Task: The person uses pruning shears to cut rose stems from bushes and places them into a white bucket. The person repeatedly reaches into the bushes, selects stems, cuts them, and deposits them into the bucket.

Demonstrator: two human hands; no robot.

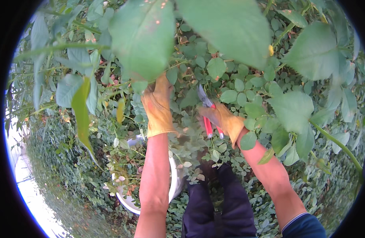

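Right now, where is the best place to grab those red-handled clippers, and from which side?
Probably by the red handles, coming from the right, as the gloved right hand does. The blades point toward the top of the picture and the handles trail toward the bottom, so this should keep the grip clear of the cutting end.

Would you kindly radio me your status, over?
Right hand holding red-handled shears. Left hand in foliage, grip hidden. Large leaves blocking part of the upper view.

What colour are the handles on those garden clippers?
The handles are red, silvery at the ends, seen best in the head view, below the gloved right hand.
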